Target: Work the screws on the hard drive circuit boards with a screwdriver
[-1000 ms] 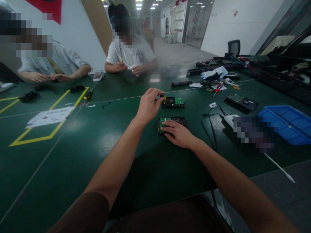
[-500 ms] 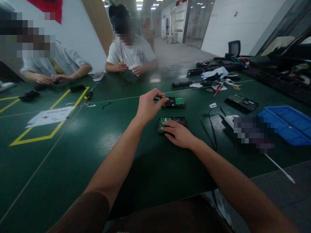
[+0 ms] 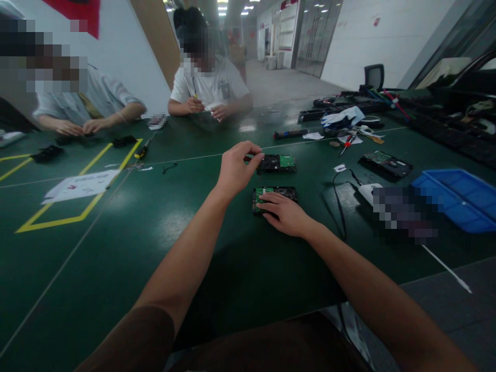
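My left hand [image 3: 241,165] is closed in a pinch just beyond the near hard drive. A slim yellow-handled screwdriver showed in these fingertips half a second ago; now its handle is mostly hidden. My right hand [image 3: 287,213] lies over the near hard drive [image 3: 287,191], fingers across its green circuit board and thumb at its near edge, holding it to the table. Behind it, beside my left fingertips, lies a second hard drive [image 3: 284,162], board side up. The screwdriver's tip and what it touches cannot be made out.
A third hard drive [image 3: 385,164] lies to the right, near a blue tray [image 3: 457,199] and a white power strip [image 3: 368,191] with a black cable. Further back are a red-handled screwdriver [image 3: 348,142], gloves [image 3: 343,119] and a dark cylindrical tool [image 3: 290,134]. Two people sit opposite.
The yellow handle in my left fingertips has gone from sight, and those fingertips have shifted slightly left. My right hand and the hard drives stay in place.
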The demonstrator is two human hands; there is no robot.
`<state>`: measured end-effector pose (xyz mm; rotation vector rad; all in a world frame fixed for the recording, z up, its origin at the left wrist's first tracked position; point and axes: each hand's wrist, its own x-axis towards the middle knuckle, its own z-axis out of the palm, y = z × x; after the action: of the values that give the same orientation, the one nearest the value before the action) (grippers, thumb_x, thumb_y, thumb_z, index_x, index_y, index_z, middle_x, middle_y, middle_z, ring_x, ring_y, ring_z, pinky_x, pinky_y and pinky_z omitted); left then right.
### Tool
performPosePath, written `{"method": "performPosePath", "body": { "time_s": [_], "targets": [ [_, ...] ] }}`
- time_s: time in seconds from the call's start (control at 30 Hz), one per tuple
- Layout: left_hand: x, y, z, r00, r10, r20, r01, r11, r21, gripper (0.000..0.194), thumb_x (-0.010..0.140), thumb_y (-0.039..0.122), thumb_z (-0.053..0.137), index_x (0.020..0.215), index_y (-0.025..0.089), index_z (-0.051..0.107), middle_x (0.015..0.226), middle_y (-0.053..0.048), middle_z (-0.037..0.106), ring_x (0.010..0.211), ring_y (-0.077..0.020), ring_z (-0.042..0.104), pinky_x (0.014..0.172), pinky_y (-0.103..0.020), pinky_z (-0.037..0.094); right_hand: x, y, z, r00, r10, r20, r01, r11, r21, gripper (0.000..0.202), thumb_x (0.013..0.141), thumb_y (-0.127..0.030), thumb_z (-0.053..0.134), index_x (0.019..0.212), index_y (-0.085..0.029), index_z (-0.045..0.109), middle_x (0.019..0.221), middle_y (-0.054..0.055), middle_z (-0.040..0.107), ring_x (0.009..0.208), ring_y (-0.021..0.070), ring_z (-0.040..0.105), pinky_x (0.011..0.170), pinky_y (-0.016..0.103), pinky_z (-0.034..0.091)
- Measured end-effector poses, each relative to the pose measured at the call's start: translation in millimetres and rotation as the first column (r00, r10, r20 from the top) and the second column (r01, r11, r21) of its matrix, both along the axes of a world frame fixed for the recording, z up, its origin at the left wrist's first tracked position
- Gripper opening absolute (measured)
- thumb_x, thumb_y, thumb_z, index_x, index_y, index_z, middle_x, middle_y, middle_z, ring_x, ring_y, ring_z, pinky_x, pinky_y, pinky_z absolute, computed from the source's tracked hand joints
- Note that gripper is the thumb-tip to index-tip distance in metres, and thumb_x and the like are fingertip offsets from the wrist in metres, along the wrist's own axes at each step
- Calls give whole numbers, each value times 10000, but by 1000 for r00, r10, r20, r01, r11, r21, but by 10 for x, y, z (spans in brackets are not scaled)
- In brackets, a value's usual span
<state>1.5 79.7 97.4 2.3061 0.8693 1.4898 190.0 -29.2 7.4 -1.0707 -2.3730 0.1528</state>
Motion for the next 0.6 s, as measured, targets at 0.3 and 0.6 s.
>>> {"method": "performPosePath", "body": {
  "time_s": [0.3, 0.6],
  "targets": [
    [27, -26, -18, 999, -15, 52, 15, 1000, -1, 72, 914, 138, 647, 953, 186, 685, 1013, -54, 723, 920, -154, 698, 771, -263, 616, 2, -4, 5, 1000, 0, 10, 0, 1000, 13, 370, 998, -203, 607, 1355, -215, 701, 1445, 127, 647, 1371, 301, 586, 1194, 561, 460],
    [42, -36, -9, 999, -5, 52, 7, 999, -40, 94, 885, 158, 732, 923, 194, 654, 1022, -50, 699, 976, -165, 678, 751, -258, 629, -6, -2, 11, 1000, -4, 7, 4, 1000, 2, 362, 989, -198, 616, 1338, -204, 711, 1437, 136, 649, 1374, 300, 582, 1185, 547, 470]
  ]
}}
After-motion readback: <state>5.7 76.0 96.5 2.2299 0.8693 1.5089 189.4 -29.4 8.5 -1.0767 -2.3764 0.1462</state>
